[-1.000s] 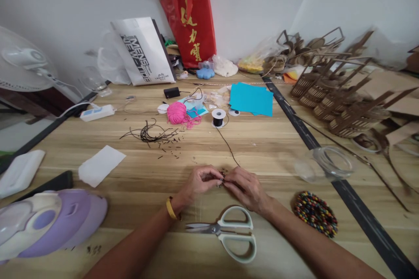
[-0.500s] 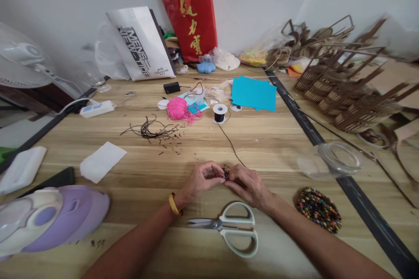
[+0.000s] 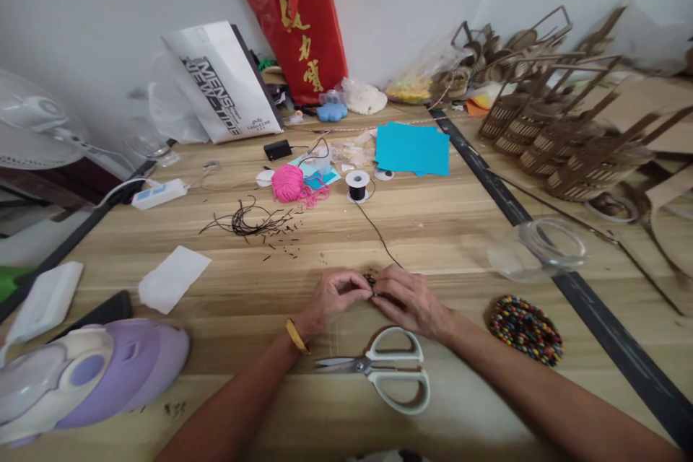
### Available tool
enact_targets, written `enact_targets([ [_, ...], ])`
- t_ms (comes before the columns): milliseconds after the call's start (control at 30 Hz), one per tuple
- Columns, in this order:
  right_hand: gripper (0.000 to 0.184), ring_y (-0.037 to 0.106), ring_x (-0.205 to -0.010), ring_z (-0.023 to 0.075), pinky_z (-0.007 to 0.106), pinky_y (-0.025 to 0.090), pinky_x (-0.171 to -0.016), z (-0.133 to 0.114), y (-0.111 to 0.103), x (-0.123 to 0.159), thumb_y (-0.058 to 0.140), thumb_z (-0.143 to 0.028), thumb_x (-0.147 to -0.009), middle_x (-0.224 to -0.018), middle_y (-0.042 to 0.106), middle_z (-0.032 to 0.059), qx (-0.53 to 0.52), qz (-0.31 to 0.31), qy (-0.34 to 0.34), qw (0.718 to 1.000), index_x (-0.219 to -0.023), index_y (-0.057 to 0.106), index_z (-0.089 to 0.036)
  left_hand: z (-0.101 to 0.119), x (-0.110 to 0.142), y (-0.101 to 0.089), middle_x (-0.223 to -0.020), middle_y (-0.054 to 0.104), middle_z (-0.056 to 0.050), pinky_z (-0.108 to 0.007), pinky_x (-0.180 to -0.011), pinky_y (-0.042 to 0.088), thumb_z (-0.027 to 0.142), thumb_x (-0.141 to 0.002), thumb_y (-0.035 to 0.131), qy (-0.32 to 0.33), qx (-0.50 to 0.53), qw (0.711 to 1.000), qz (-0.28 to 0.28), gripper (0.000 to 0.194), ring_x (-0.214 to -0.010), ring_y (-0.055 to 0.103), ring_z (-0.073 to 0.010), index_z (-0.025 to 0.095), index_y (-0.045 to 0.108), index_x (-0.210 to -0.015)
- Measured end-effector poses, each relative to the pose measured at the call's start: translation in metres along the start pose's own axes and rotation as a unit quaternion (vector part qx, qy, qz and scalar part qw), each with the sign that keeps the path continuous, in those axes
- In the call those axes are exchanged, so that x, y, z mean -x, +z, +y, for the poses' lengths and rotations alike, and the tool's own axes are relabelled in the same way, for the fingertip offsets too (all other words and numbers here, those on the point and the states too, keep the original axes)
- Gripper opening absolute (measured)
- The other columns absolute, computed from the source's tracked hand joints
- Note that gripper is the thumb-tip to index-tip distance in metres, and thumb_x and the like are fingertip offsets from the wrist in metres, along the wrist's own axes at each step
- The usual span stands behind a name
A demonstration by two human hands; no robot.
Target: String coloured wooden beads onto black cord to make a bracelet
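My left hand (image 3: 336, 294) and my right hand (image 3: 407, 299) meet at the middle of the wooden table (image 3: 444, 231), fingers pinched together around a small cluster of dark beads (image 3: 371, 279). A thin black cord (image 3: 376, 231) runs from the beads up to a black thread spool (image 3: 357, 185). My left wrist wears a yellow bangle (image 3: 297, 336). White-handled scissors (image 3: 384, 369) lie just in front of my hands. A pile of multicoloured beads (image 3: 524, 328) sits to the right of my right forearm.
Black cord scraps (image 3: 249, 220), pink yarn (image 3: 288, 182), blue paper (image 3: 412, 149), a clear jar lying on its side (image 3: 535, 249), a white tissue (image 3: 173, 277), a purple-white device (image 3: 86, 375), a fan (image 3: 37, 123), red bag (image 3: 295, 14) and white bag (image 3: 219, 90), wooden frames (image 3: 568, 130).
The view has shifted slightly; my hands stay pinched together over the beads, with small finger movements.
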State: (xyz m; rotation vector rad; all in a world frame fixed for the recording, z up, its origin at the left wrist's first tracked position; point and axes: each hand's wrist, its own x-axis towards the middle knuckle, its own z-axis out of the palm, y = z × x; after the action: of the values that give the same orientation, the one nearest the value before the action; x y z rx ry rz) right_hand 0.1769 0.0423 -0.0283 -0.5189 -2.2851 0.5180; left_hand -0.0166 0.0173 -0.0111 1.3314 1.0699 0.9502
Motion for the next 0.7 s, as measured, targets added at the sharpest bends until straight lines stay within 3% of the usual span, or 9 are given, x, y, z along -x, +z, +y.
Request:
enact_targets([
  [233,0.017,0.052,-0.069,0.0185,0.03,0.043,-0.059,-0.002,-0.005,0.0,0.052,-0.028,-0.084,-0.073,0.056,0.0058,-0.011,0.028,-0.012,0.999,-0.07,0.044,-0.021,0.002,0.001,0.0,-0.07,0.066,-0.005,-0.024,-0.065,0.044,0.031,-0.07,0.072,-0.016,0.002,1.0,0.015,0.02,-0.068,0.058,-0.0142,0.012,0.067,-0.067],
  [433,0.012,0.058,-0.077,0.0179,0.029,0.047,-0.067,0.002,0.001,0.002,0.059,-0.027,-0.087,-0.08,0.062,0.007,-0.028,0.029,-0.001,0.999,-0.088,0.052,-0.019,0.004,0.001,0.001,-0.069,0.066,-0.005,-0.024,-0.065,0.044,0.028,-0.068,0.074,-0.002,0.012,1.0,0.017,0.018,-0.067,0.058,-0.0135,0.012,0.068,-0.065],
  [533,0.003,0.058,-0.073,0.0157,0.027,0.047,-0.065,0.004,0.005,0.002,0.052,-0.021,-0.091,-0.078,0.063,0.0056,-0.038,0.03,0.005,0.999,-0.09,0.054,-0.019,0.004,0.001,0.002,-0.07,0.066,-0.005,-0.024,-0.066,0.045,0.029,-0.067,0.075,-0.008,0.007,1.0,0.024,0.019,-0.068,0.058,-0.0138,0.012,0.067,-0.065],
  [700,0.007,0.059,-0.075,0.0162,0.027,0.049,-0.066,0.005,0.006,0.001,0.052,-0.021,-0.092,-0.081,0.065,0.0068,-0.035,0.034,0.007,0.999,-0.093,0.058,-0.018,0.003,0.0,0.002,-0.069,0.065,-0.004,-0.024,-0.065,0.045,0.031,-0.067,0.075,0.0,0.01,0.999,0.034,0.021,-0.066,0.058,-0.0133,0.012,0.066,-0.064],
])
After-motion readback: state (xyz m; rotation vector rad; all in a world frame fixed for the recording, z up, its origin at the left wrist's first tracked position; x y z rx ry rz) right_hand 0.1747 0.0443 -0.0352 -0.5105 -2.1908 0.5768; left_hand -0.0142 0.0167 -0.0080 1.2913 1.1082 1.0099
